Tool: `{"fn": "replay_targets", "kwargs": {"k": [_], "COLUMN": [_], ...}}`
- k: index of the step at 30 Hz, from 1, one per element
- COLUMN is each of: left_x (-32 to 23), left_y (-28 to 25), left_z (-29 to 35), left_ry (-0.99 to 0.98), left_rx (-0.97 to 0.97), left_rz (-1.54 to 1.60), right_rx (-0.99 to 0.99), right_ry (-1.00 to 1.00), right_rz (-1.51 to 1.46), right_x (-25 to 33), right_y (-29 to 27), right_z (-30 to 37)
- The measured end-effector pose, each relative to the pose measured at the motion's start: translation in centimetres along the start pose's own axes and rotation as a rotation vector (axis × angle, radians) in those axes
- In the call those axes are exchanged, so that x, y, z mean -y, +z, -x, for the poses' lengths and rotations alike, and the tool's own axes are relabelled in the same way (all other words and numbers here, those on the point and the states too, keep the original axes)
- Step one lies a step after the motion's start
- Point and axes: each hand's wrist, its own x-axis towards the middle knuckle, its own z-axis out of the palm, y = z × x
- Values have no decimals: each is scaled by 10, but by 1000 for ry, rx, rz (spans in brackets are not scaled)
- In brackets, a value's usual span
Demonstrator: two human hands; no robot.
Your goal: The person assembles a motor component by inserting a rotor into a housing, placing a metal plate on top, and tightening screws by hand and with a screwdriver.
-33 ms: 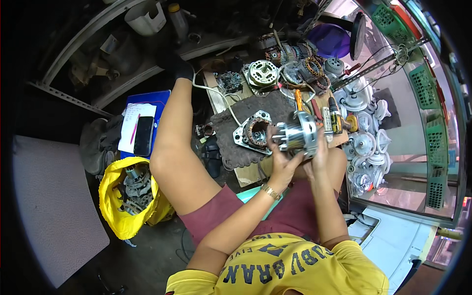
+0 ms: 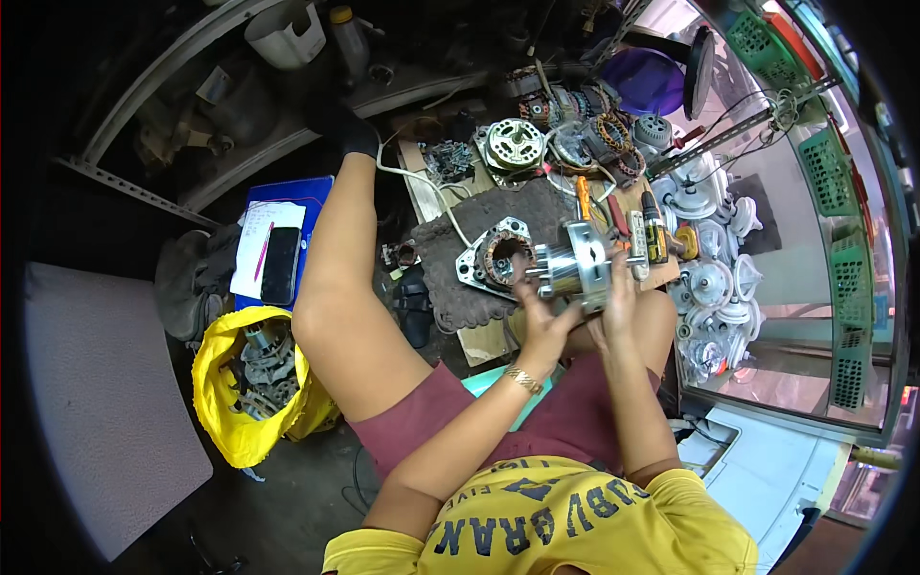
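Above the right part of the dark mat, both hands hold a shiny motor rotor (image 2: pixel 563 272) with a metal end cover on its shaft. My left hand (image 2: pixel 542 324) grips it from below on the left, its fingers partly blurred. My right hand (image 2: pixel 618 305) is closed around the cover's right side, where the shaft sticks out. Just left of them, an open motor housing (image 2: pixel 469 267) with copper windings lies on the mat (image 2: pixel 441 235). A white cable runs from it toward the far left.
Beyond the mat are another motor (image 2: pixel 515 144), several copper-wound stators (image 2: pixel 613 134), an orange-handled tool (image 2: pixel 583 195) and a drill (image 2: pixel 684 240). White plastic parts (image 2: pixel 710 282) line the right. A yellow sack (image 2: pixel 218 422) of motor parts and a phone (image 2: pixel 280 264) sit at the left.
The rotor and end cover have turned slightly in my hands and shifted a little left. The open housing and the mat have not moved.
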Motion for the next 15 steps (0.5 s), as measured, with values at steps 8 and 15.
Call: {"fn": "replay_targets", "kwargs": {"k": [8,15], "left_x": [44,48], "left_y": [-88,-112], "left_z": [7,-19], "left_ry": [-254,-147], "left_rx": [-376,-608], "left_rz": [-244,-541], "right_rx": [255,305], "right_ry": [-443,-495], "right_rz": [498,538], "right_x": [-54,-98], "right_y": [6,6], "right_z": [-55,-70]}}
